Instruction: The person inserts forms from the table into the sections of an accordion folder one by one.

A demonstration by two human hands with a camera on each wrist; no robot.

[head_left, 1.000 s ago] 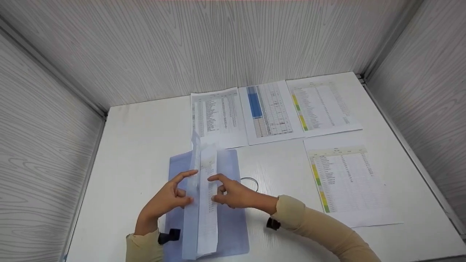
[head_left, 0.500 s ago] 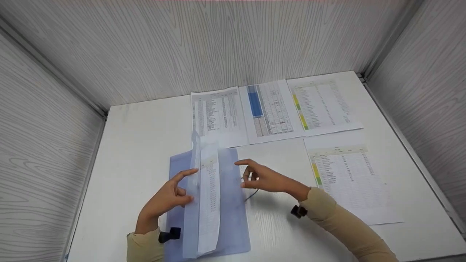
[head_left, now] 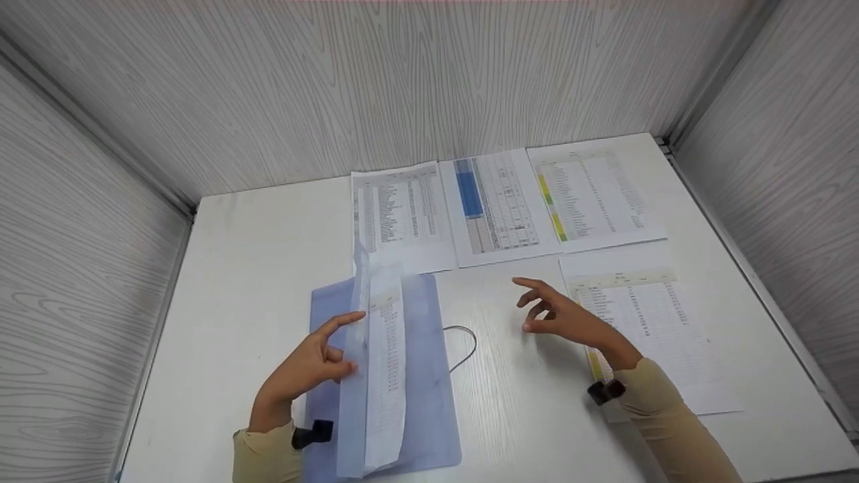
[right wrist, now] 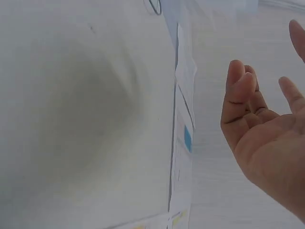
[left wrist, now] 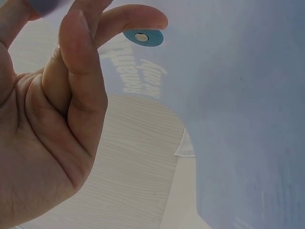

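Note:
A translucent blue plastic document folder (head_left: 426,402) lies on the table, its flap side raised on edge. My left hand (head_left: 305,362) grips that raised plastic between thumb and fingers. A printed paper sheet (head_left: 386,402) stands against it on the right. Close up in the left wrist view, one finger lies beside the folder's snap button (left wrist: 141,37), near white lettering. To the right, my right hand (head_left: 564,318) hovers above the table with fingers loosely bent and nothing between them. The nearest thing below it is a printed sheet (head_left: 644,362) with a yellow and green side strip.
Three printed sheets lie in a row along the back: a grey table (head_left: 409,215), a blue-columned one (head_left: 500,201) and a yellow-green striped one (head_left: 597,194). A thin cord loop (head_left: 474,342) sticks out from the folder's right edge. Wood-grain panels (head_left: 416,80) enclose the table.
My right hand has let go of the paper sheet at the folder and moved right, away from it. The left hand keeps its hold, and the folder stays in place.

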